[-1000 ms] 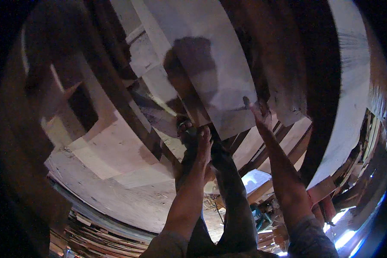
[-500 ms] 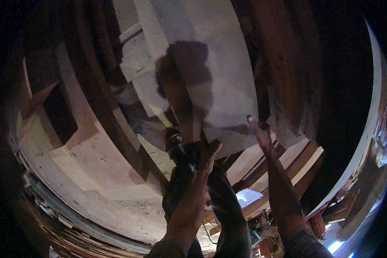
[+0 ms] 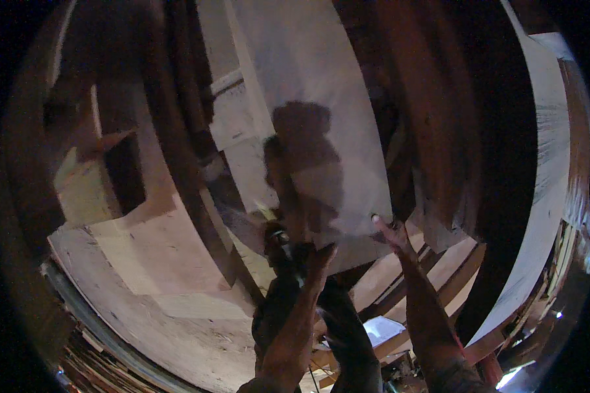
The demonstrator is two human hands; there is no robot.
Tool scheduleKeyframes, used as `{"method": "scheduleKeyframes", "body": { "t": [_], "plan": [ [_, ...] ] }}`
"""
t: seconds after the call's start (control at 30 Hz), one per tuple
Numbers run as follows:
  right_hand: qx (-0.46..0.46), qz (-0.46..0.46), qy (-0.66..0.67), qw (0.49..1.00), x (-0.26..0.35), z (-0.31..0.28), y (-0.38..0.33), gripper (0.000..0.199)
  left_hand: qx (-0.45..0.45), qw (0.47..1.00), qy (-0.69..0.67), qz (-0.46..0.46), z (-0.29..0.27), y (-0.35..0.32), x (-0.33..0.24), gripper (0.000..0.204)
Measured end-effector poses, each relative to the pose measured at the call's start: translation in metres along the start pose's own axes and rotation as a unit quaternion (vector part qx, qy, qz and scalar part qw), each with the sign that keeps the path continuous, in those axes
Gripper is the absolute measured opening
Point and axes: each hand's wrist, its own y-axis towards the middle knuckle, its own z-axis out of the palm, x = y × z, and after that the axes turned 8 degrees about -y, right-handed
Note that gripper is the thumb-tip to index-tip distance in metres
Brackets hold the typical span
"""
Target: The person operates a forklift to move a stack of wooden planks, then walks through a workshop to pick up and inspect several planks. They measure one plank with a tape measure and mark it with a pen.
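Overhead, pale plywood sheet (image 3: 308,85) lies against dark rafters (image 3: 177,150); right hand (image 3: 390,232), fingers spread, props its lower edge. Left hand (image 3: 318,259) wraps a dark power tool (image 3: 278,245) at that edge. Fastening looks underway; sheet apparently not yet secured
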Motion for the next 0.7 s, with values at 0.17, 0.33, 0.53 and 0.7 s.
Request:
{"method": "scheduleKeyframes", "body": {
  "t": [0.17, 0.33, 0.53, 0.7],
  "plan": [
    [-0.009, -0.026, -0.002, 1.000, -0.029, 0.023, -0.017, 0.040, 0.039, 0.995, 0.093, 0.018, -0.053, -0.009, 0.018, 0.035],
    [0.037, -0.169, 0.003, 0.985, 0.060, 0.036, -0.076, 0.043, 0.002, 1.000, 0.020, 0.004, -0.064, -0.070, -0.022, 0.037],
    [0.061, 0.075, 0.030, 0.995, 0.017, 0.028, -0.118, 0.050, -0.003, 0.990, 0.133, 0.050, -0.029, -0.173, -0.122, 0.044],
    [0.070, 0.019, -0.056, 0.996, 0.233, 0.010, -0.231, 0.062, -0.083, 0.982, 0.170, -0.017, -0.051, -0.214, -0.129, 0.067]
  ]
}}
